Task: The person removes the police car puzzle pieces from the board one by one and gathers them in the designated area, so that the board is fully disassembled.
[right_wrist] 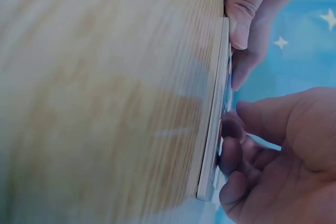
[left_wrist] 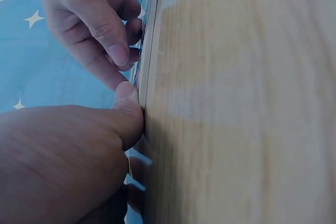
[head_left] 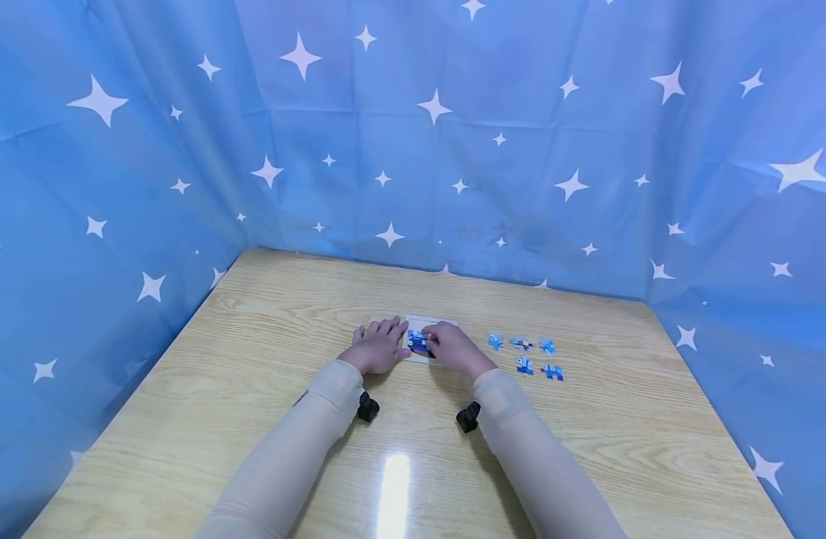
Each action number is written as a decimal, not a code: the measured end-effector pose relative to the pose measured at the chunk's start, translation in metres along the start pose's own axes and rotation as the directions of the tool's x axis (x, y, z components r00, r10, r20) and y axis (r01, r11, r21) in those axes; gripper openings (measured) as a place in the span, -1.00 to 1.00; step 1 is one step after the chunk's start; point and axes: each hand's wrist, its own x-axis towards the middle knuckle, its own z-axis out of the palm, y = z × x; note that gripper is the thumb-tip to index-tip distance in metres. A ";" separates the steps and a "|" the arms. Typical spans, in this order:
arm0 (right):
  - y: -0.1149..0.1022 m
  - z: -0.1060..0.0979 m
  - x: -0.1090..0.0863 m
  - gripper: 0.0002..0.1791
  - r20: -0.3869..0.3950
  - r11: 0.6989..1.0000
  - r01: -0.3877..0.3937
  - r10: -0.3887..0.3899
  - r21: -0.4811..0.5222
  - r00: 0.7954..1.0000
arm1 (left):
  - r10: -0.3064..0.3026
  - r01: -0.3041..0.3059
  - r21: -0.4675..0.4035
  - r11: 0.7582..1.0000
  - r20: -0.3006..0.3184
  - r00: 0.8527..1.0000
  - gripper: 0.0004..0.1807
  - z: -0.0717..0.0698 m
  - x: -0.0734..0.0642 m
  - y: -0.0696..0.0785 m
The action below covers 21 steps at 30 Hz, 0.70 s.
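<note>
A small jigsaw puzzle board (head_left: 434,318) with a white rim lies flat on the table, with blue joined pieces (head_left: 416,342) in its left part. My left hand (head_left: 379,349) rests at the board's left side, fingers spread, its thumb (left_wrist: 126,97) against the edge. Over the right part is my right hand (head_left: 455,349), which hides what lies beneath it. Its loosely bent fingertips (right_wrist: 231,156) touch the board's face in the right wrist view. No piece shows between that thumb and the fingers.
Several loose blue jigsaw pieces (head_left: 524,364) lie in two rough rows right of the board. The wooden table (head_left: 251,389) reaches back to a blue star-patterned curtain (head_left: 413,187), which also hangs along both sides. A light reflection shines near the front.
</note>
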 end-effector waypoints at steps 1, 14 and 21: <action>0.000 0.000 0.000 -0.64 -0.001 1.000 -0.003 0.003 0.003 1.000 | 0.000 0.000 0.001 1.000 0.001 1.000 -0.27 0.000 0.000 0.000; -0.003 0.001 0.001 -0.67 -0.026 0.999 -0.033 0.032 -0.007 0.999 | -0.003 0.003 -0.003 1.000 0.006 1.000 -0.25 0.001 0.001 -0.001; -0.003 0.002 0.003 -0.68 -0.050 0.999 -0.032 0.032 -0.007 0.998 | -0.002 0.002 -0.025 1.000 0.005 1.000 -0.25 0.000 0.000 -0.001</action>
